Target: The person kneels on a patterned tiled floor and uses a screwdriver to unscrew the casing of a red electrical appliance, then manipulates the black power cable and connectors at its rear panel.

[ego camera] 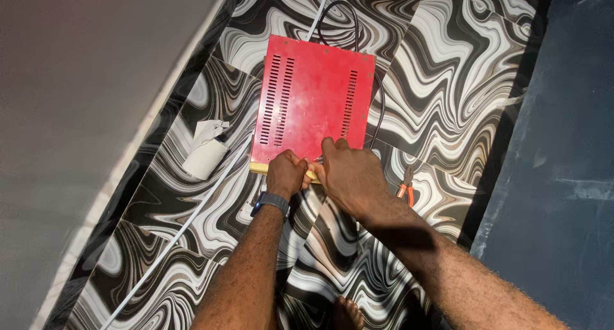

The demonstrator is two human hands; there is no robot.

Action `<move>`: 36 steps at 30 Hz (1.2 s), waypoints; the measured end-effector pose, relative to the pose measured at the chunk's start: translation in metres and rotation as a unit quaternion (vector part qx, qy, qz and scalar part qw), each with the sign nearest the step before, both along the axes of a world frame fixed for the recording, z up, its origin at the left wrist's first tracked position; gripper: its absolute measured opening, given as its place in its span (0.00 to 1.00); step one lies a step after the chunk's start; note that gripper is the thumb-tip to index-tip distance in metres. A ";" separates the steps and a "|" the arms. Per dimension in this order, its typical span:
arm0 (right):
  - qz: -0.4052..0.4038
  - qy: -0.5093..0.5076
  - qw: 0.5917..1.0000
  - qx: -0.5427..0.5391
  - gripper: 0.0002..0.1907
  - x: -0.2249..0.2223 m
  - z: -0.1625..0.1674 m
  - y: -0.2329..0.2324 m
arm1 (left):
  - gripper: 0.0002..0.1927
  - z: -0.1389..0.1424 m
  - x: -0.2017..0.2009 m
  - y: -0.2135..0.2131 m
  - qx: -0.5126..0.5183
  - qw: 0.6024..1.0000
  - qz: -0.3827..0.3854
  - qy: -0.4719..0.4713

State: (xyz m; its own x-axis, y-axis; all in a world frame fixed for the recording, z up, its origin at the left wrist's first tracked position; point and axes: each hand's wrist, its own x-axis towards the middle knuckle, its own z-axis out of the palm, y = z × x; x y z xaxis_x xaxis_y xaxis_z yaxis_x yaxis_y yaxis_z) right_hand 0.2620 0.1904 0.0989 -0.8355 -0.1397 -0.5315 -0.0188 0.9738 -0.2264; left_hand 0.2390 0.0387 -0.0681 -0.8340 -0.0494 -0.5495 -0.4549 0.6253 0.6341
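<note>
Red metal, the vented cover (313, 100) lies flat on the marbled black-and-white floor (448, 80). Both hands meet at its near edge: the left hand (286, 174), fingers curled into a fist, presses on the yellow rim; the right hand (348, 173) pinches something small at the edge, too hidden to tell what. Orange-handled pliers (405, 186) lie just right of the hands, a white cable (192, 218) and crumpled paper (206, 152) to the left.
</note>
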 end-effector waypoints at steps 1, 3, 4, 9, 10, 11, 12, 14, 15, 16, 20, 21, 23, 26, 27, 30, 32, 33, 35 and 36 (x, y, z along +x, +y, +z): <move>0.017 0.027 0.999 -0.032 0.18 0.000 0.000 0.002 | 0.12 0.003 0.000 0.001 0.039 0.998 0.028 -0.043; 0.055 0.080 0.990 -0.099 0.12 0.000 0.000 0.007 | 0.11 0.009 0.000 0.003 0.079 0.991 0.061 -0.085; 0.107 0.137 0.974 -0.147 0.10 0.001 0.000 0.011 | 0.11 0.012 -0.001 0.004 0.081 0.991 0.065 -0.084; 0.149 0.252 0.930 -0.222 0.30 0.004 0.003 0.020 | 0.11 0.021 0.000 0.005 0.072 0.991 0.064 -0.090; 0.094 0.175 0.968 -0.154 0.28 0.004 0.003 0.020 | 0.12 0.021 0.000 0.005 0.072 0.992 0.063 -0.085; 0.036 0.096 0.991 -0.083 0.26 0.002 0.002 0.019 | 0.13 0.020 0.000 0.005 0.072 0.993 0.059 -0.079; -0.025 0.016 1.000 -0.008 0.24 0.001 0.001 0.019 | 0.14 0.019 0.001 0.005 0.075 0.992 0.059 -0.077; 0.013 0.088 0.993 -0.072 0.21 0.001 -0.001 0.021 | 0.14 0.015 0.002 0.006 0.084 0.992 0.059 -0.072; 0.035 0.125 0.986 -0.104 0.19 0.002 -0.002 0.023 | 0.14 0.013 0.002 0.006 0.080 0.992 0.059 -0.073; 0.086 0.154 0.973 -0.149 0.18 0.002 -0.003 0.025 | 0.14 0.010 0.003 0.006 0.076 0.993 0.059 -0.074; 0.183 0.219 0.918 -0.275 0.19 0.007 -0.005 0.026 | 0.13 -0.004 0.003 0.008 0.062 0.991 0.082 -0.081; 0.181 0.230 0.911 -0.290 0.19 0.007 -0.005 0.025 | 0.13 -0.007 0.003 0.009 0.005 0.998 0.051 -0.026; 0.079 0.144 0.974 -0.154 0.23 0.006 -0.005 0.021 | 0.14 -0.010 0.000 0.012 -0.110 0.990 -0.012 0.085; 0.026 0.050 0.997 -0.053 0.22 0.007 -0.006 0.018 | 0.12 -0.010 0.002 0.014 0.005 0.998 0.040 -0.056; 0.027 0.030 0.999 -0.036 0.21 0.006 -0.007 0.020 | 0.12 -0.009 0.002 0.016 0.003 0.998 0.041 -0.053; 0.180 0.185 0.951 -0.168 0.10 0.009 -0.010 0.030 | 0.11 -0.006 0.001 0.018 -0.008 0.997 0.051 -0.048; 0.181 0.203 0.935 -0.229 0.12 0.014 -0.012 0.033 | 0.08 -0.004 0.002 0.020 -0.017 0.997 0.055 -0.055; 0.180 0.216 0.925 -0.256 0.13 0.015 -0.012 0.035 | 0.09 -0.003 0.002 0.020 -0.021 0.998 0.044 -0.048; 0.120 0.176 0.964 -0.158 0.27 0.017 -0.012 0.034 | 0.12 -0.001 0.002 0.020 -0.032 0.999 0.026 -0.032; 0.090 0.152 0.978 -0.110 0.34 0.019 -0.011 0.032 | 0.12 0.000 0.003 0.019 -0.022 0.999 0.031 -0.036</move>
State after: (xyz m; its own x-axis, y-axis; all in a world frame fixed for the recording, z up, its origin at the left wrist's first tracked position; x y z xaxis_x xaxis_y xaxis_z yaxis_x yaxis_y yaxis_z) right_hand 0.2806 0.2228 0.0878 -0.9020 -0.3815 -0.2023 -0.2843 0.8773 -0.3867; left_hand 0.2424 0.0574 -0.0681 -0.7871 -0.1252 -0.6040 -0.5367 0.6215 0.5707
